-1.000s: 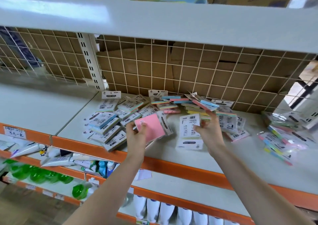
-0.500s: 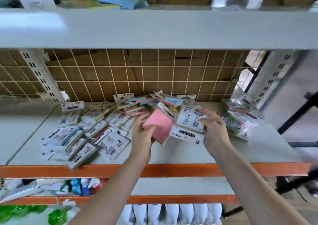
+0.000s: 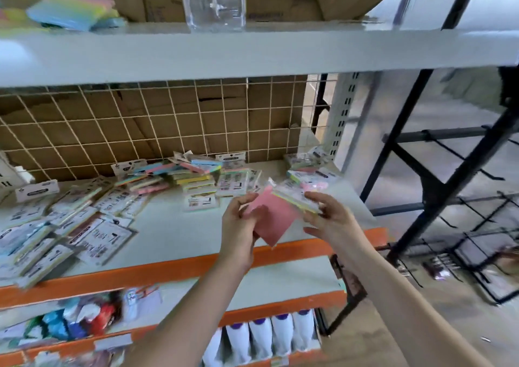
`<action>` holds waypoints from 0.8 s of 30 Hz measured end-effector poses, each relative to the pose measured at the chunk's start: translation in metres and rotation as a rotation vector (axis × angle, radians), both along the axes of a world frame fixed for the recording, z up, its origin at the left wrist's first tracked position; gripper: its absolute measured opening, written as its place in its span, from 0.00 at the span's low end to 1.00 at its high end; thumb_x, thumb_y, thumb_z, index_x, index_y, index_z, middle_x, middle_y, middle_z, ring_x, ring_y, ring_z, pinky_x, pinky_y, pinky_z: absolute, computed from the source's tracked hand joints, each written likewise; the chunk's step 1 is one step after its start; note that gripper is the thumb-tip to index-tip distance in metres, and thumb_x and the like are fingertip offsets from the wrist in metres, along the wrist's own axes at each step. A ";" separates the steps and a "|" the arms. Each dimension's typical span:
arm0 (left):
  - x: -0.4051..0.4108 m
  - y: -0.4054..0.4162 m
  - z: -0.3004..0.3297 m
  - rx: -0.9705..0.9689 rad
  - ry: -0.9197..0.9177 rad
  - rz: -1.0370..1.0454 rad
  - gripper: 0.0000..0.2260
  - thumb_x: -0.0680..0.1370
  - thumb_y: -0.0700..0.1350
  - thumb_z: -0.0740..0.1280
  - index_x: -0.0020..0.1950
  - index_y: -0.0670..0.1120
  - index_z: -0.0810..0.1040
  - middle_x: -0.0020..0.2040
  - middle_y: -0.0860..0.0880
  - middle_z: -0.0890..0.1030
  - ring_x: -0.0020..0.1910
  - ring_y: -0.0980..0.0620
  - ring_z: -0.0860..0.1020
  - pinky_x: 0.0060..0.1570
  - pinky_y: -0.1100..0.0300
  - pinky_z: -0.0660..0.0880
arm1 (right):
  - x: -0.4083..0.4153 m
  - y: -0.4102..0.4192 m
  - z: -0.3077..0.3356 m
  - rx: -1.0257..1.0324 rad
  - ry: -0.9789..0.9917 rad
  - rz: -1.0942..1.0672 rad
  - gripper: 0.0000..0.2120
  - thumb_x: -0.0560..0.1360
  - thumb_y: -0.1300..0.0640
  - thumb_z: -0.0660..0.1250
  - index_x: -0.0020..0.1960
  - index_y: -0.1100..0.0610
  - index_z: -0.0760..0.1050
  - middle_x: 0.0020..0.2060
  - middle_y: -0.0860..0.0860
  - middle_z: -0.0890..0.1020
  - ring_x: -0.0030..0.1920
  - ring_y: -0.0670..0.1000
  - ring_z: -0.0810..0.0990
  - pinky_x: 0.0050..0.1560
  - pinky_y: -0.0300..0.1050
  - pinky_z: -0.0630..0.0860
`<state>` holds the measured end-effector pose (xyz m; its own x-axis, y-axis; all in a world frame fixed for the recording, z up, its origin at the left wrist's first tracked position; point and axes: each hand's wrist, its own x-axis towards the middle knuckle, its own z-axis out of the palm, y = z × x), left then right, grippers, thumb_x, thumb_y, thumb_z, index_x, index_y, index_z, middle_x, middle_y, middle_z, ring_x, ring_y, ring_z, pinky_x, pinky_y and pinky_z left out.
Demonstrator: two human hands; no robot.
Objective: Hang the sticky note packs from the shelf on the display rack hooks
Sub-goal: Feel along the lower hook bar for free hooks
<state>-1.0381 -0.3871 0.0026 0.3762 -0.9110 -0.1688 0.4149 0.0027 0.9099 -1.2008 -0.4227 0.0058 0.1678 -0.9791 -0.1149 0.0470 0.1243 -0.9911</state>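
The pink sticky note pack (image 3: 271,217) is held in the air above the front part of the shelf (image 3: 174,231), tilted so one corner points down toward the orange front edge (image 3: 168,271). It does not touch the shelf board. The left hand (image 3: 238,226) grips it from 9 o'clock: the thumb lies on the pink face near the upper left corner and the other fingers curl behind the pack. The right hand (image 3: 330,220) holds a second, multicoloured pack (image 3: 295,199) at 2 o'clock of the pink one, its fingers curled round the pack's right end; this pack lies against the pink pack's upper right edge. Whether the two packs overlap or only touch, the blur hides.

Outward, at 12 o'clock, a heap of coloured packs (image 3: 191,170) lies against the wire grid back (image 3: 168,119). At 9 o'clock more packs with barcode labels (image 3: 92,226) are scattered to the shelf's left, some reaching the orange edge. Between those and the hands is a bare stretch of shelf board. At 1 o'clock a small pile of packs (image 3: 311,170) sits at the shelf's right end, just beside the perforated upright (image 3: 341,119).

At 3 o'clock, past the shelf's end, stands the black display rack (image 3: 438,181), with wire hooks (image 3: 449,260) lower down; open floor lies between it and the shelf. The upper shelf (image 3: 252,49) hangs over the hands at 12 o'clock.
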 end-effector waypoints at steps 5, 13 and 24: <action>-0.064 0.007 0.001 -0.002 -0.054 -0.030 0.07 0.74 0.36 0.70 0.48 0.46 0.80 0.46 0.48 0.83 0.46 0.46 0.79 0.45 0.53 0.71 | -0.072 0.012 0.000 -0.178 0.272 -0.200 0.12 0.77 0.51 0.67 0.40 0.59 0.74 0.29 0.49 0.70 0.32 0.49 0.68 0.32 0.40 0.66; -0.177 -0.002 0.017 -0.053 0.093 -0.152 0.06 0.73 0.41 0.71 0.47 0.51 0.81 0.40 0.53 0.84 0.39 0.54 0.81 0.30 0.63 0.75 | -0.199 0.050 0.006 -0.060 0.070 -0.269 0.11 0.78 0.53 0.65 0.38 0.56 0.75 0.30 0.48 0.75 0.32 0.47 0.72 0.32 0.40 0.64; -0.328 -0.008 0.018 -0.206 -0.258 -0.386 0.09 0.73 0.40 0.72 0.48 0.52 0.76 0.45 0.50 0.82 0.43 0.56 0.81 0.39 0.65 0.75 | -0.309 0.073 0.028 -0.053 -0.096 -0.476 0.08 0.80 0.57 0.63 0.54 0.61 0.76 0.34 0.49 0.80 0.32 0.47 0.77 0.32 0.41 0.73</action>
<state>-1.3659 -0.3946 0.0204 0.0114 -0.9965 0.0834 0.1829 0.0840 0.9795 -1.5100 -0.3494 0.0335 -0.2923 -0.9539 -0.0686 0.1775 0.0164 -0.9840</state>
